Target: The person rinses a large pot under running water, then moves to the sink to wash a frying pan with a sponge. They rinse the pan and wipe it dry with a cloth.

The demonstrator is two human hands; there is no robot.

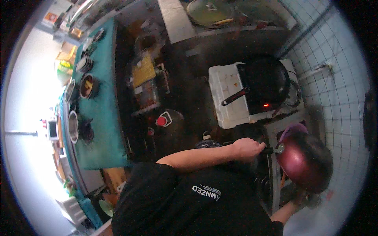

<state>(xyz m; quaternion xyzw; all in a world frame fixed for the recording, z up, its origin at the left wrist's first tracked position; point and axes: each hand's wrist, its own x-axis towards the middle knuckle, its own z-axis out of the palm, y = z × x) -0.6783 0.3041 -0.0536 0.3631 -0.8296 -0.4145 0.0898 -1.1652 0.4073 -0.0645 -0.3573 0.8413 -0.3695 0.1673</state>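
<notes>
My left hand (249, 147) reaches across my body to the right and is closed around the dark handle of a red wok (301, 162). The wok is tilted, with its rounded outside towards me and its base in shadow. Beneath its lower rim is my right hand (299, 198), dim and partly hidden, so its grip cannot be made out. A purple rim (295, 129), perhaps of a basin, shows behind the wok. A thin orange stick (283, 180) stands below it by a pale counter edge (275, 188).
A black frying pan (265, 79) sits on a lit induction cooker (257, 106) on a white foam box (227, 88). A red-capped jug (162, 121) stands lower down. Along the left runs a turquoise-covered table (103, 118) with bowls (88, 85). A glass lid (209, 13) lies at the top.
</notes>
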